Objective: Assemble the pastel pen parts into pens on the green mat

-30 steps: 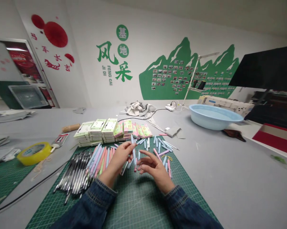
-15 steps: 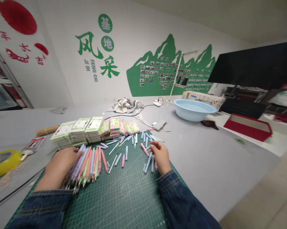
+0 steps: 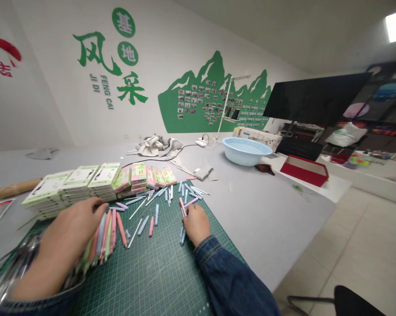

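Note:
My left hand (image 3: 69, 228) reaches over a row of coloured pens (image 3: 114, 228) at the left of the green cutting mat (image 3: 158, 272). Its fingers are curled together by the pens' upper ends; what they hold is hidden. My right hand (image 3: 197, 223) is closed, fingers down, among loose pen parts at the mat's right side. A pink pen barrel (image 3: 182, 206) touches its fingertips, and blue barrels (image 3: 182, 236) lie under it. Between the hands lie a blue barrel (image 3: 143, 225), a pink barrel (image 3: 151, 226) and a white refill (image 3: 135, 233).
White-green boxes (image 3: 81, 177) and small pink-green boxes (image 3: 138, 173) are stacked behind the mat. Farther back are crumpled cloth (image 3: 158, 145), a light blue basin (image 3: 247, 151) and a red box (image 3: 305, 170). A brown paper roll (image 3: 16, 188) lies at left.
The view has turned right, so the table's things appear farther left. My left hand now covers more of the pens. My right hand has lowered onto the loose pen parts.

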The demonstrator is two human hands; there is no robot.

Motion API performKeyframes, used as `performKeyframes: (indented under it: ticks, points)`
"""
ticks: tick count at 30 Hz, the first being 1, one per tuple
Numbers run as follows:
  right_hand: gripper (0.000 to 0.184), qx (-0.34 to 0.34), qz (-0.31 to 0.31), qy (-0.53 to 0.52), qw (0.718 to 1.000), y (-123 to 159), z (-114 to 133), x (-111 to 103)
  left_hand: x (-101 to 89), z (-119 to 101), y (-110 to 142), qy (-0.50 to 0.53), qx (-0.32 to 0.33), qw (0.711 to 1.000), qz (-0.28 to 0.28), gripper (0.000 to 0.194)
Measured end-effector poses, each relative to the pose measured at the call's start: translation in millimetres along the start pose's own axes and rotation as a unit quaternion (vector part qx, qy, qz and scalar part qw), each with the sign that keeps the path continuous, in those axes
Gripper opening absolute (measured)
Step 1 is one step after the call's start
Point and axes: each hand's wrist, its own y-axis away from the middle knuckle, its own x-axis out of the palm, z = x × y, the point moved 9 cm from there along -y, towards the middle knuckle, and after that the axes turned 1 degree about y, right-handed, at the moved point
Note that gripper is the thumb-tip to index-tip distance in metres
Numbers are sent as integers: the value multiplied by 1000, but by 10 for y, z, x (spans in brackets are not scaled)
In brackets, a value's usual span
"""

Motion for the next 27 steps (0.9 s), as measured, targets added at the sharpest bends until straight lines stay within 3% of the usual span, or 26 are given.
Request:
performKeyframes:
  ticks: [2, 5, 7, 10, 16, 22, 25, 27]
  points:
    - [15, -15, 2, -1, 1000, 24, 68, 40, 158, -501, 147, 6, 88, 995, 34, 37]
    - [16, -20, 4, -29, 999, 33, 98, 76, 557, -1113, 438, 74, 179, 975, 111, 30]
    - [15, -14, 5, -60, 998, 20, 85, 80, 823, -1403, 628, 106, 217, 959, 148, 25]
    - [13, 7, 25, -119, 993, -8, 35, 110, 1128, -1647, 818, 131, 232, 948, 177, 23]
    - [22, 19, 48, -219, 974, -33, 7, 175, 1307, -1692, 843, 94, 216, 962, 138, 14]
    - [21, 6, 26, -300, 953, -64, 27, 192, 1364, -1466, 668, 51, 170, 974, 143, 15]
    - [13, 38, 3, -364, 931, -81, -12, 204, 1352, -1421, 596, 146, 167, 962, 160, 17]
    - [14, 74, 33, -456, 886, -76, -5, 294, 1358, -1460, 601, 260, 186, 927, 197, 22]
